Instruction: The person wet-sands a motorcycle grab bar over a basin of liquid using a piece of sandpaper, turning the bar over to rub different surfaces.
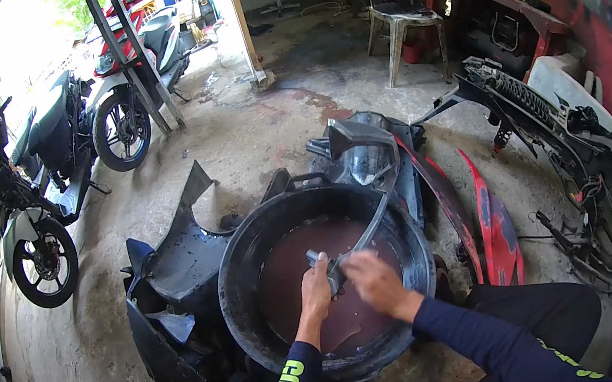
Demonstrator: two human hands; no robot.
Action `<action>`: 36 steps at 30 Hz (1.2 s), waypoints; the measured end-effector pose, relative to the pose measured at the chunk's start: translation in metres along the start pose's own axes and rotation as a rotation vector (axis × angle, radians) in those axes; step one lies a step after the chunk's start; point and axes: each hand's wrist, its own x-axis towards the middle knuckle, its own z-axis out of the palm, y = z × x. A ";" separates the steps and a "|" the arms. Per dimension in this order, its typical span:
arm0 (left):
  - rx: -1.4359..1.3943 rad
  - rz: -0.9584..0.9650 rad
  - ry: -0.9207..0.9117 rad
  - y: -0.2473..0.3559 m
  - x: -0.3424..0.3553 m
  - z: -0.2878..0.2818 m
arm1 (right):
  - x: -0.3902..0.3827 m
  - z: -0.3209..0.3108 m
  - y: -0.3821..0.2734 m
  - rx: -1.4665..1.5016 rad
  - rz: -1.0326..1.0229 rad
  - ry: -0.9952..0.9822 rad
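Observation:
A wide black tub (231,300) of murky reddish-brown water stands between my knees. Over the water, my left hand (315,291) is closed around the lower end of a dark grey plastic motorcycle trim piece (368,234). Its narrow curved arm rises to the right, across the tub's far rim. There it meets a larger grey panel (362,131); whether the two are one part I cannot tell. My right hand (374,281) is beside the trim, fingers curled in and slightly blurred. Whatever those fingers hold, if anything, is hidden.
Dark fairing panels (185,268) lie against the tub's left side. Red panels (497,228) and a stripped motorcycle frame (546,126) are on the right. Motorcycles (121,129) are parked far left by a metal post (131,66). A plastic chair (397,10) stands at the back.

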 end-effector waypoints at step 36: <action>0.169 0.096 0.078 -0.008 0.011 -0.008 | 0.009 0.005 -0.011 0.125 0.019 0.057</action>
